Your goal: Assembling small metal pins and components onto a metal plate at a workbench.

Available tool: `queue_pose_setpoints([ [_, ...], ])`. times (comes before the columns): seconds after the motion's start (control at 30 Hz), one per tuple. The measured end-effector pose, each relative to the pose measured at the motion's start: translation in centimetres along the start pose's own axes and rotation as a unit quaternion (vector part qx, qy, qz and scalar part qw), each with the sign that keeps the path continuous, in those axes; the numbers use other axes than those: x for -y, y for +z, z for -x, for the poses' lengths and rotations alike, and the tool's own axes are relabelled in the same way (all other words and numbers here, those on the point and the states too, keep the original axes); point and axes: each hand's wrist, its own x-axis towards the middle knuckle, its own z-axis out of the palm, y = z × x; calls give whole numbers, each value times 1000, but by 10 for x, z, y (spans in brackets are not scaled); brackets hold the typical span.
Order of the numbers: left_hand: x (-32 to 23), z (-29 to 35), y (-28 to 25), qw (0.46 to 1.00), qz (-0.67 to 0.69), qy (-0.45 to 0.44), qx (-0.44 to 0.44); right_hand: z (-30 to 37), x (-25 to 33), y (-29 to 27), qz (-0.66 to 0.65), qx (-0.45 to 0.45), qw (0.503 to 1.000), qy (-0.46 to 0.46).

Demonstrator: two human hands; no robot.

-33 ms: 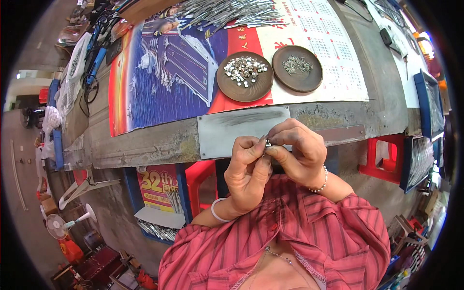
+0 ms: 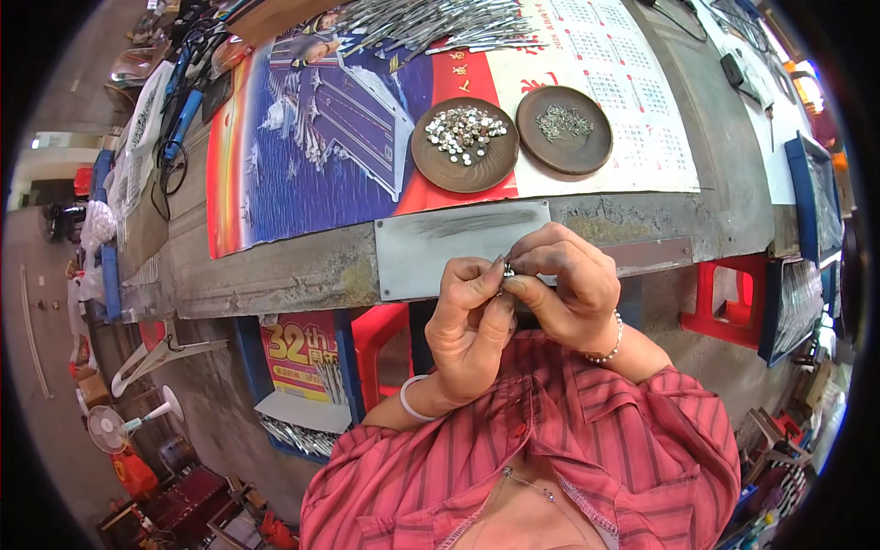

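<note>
My left hand and my right hand meet in front of the table's near edge, thumbs and fingers pinched together. Between their fingertips sits a small silvery metal piece, mostly covered, so its exact kind cannot be made out. Beyond the hands, a brown round dish holds a heap of small shiny round metal pieces. Right beside it, a second brown dish carries a small pile of thin metal pins. A pale metal plate is fixed along the table edge, just behind my hands.
A printed poster covers much of the grey table. A bundle of slim metal rods lies at the far side. Below the edge are a blue bin of metal parts and red stools; cables and blue-handled tools lie left.
</note>
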Motion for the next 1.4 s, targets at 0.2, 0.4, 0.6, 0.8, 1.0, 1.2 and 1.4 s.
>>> queue_pose_setpoints([
  [0.2, -5, 2, 3, 998, 44, -44, -9, 1, -4, 3, 35, -17, 998, -53],
  [0.4, 0, 8, 5, 998, 37, -45, 16, 10, -10, 4, 70, 11, 997, -43],
  [0.6, -1, 2, -1, 999, -25, -37, 11, 14, -8, 7, -2, 89, 996, 3],
  [0.8, -10, -4, 8, 971, 164, -175, -18, -8, -31, -22, -36, -187, 959, 210],
  [1.0, -10, 0, 5, 940, 250, -225, -60, -15, -27, -9, 37, -166, 958, 229],
  [1.2, 0, 4, -1, 931, 293, -211, -53, -8, -32, 1, 1, -161, 968, 192],
  [1.4, -3, 4, -1, 916, 326, -228, -58, 0, -30, -1, -19, -160, 967, 196],
])
